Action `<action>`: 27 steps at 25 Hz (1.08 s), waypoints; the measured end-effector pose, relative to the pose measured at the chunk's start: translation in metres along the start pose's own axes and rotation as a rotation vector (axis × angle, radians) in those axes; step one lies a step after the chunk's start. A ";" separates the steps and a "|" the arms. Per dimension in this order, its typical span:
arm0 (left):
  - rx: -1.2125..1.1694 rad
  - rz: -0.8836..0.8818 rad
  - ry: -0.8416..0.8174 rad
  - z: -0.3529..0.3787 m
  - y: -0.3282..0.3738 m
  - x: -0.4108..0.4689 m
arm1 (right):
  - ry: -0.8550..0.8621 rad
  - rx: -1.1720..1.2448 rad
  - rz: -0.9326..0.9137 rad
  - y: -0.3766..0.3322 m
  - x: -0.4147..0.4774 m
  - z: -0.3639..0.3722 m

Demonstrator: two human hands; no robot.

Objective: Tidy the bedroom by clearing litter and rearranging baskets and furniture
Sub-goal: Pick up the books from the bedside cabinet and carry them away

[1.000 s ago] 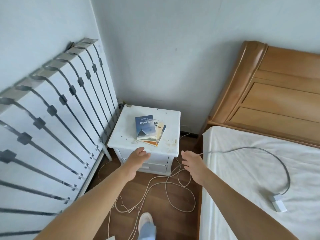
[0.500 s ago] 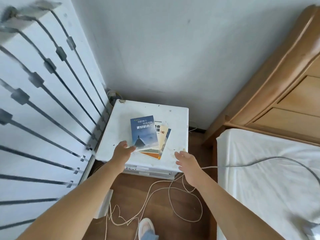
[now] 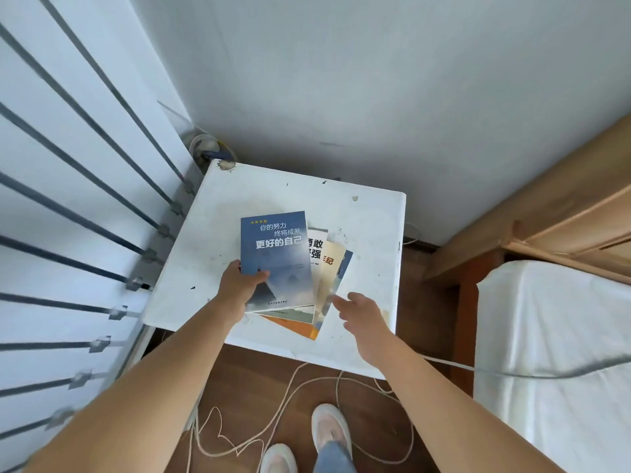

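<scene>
A fanned stack of books lies on the white nightstand [image 3: 211,233]. The top one is a blue book [image 3: 276,254] with white lettering; the lower books [image 3: 327,278] show cream, orange and blue edges. My left hand [image 3: 240,285] grips the blue book's lower left corner, thumb on the cover. My right hand [image 3: 363,312] hovers at the stack's right edge, fingers relaxed, the fingertips almost touching the lower books.
A metal-barred white panel [image 3: 85,233] leans against the left wall. The wooden headboard [image 3: 553,213] and white mattress [image 3: 560,336] stand to the right. A tangled cord [image 3: 290,397] lies on the wooden floor by my shoes, and a grey cable [image 3: 546,374] crosses the mattress.
I have stepped closer to the nightstand. My left hand has moved onto the blue book and taken hold of its corner. My right hand has moved up beside the stack.
</scene>
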State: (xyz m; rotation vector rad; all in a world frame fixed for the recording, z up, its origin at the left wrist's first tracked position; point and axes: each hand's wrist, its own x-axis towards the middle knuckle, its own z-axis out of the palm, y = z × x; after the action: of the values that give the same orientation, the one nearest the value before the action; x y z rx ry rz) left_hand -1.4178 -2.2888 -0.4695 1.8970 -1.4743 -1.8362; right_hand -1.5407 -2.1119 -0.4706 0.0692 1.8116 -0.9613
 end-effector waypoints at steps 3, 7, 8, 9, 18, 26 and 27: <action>-0.080 0.016 0.016 0.009 -0.002 0.013 | 0.015 0.020 0.006 0.000 0.022 -0.002; -0.004 0.077 -0.097 0.015 -0.002 0.015 | -0.029 0.077 0.055 0.003 0.042 -0.004; 0.026 0.087 -0.136 0.018 -0.004 0.014 | -0.034 0.104 0.071 0.002 0.045 -0.003; 0.055 0.094 -0.175 0.023 -0.005 0.012 | -0.038 0.139 0.066 0.002 0.046 -0.002; -0.028 -0.105 -0.223 0.049 -0.009 0.002 | -0.028 0.200 -0.027 -0.006 0.052 -0.009; -0.378 0.051 -0.339 0.030 -0.023 -0.021 | -0.155 0.289 -0.231 -0.006 0.033 -0.019; -0.356 0.141 -0.373 0.024 -0.024 -0.024 | -0.188 0.263 -0.309 -0.011 0.030 -0.020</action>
State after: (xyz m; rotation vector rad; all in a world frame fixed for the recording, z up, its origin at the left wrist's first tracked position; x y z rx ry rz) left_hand -1.4200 -2.2478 -0.4752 1.3096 -1.2202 -2.2846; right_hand -1.5746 -2.1182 -0.4861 -0.1384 1.5410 -1.3752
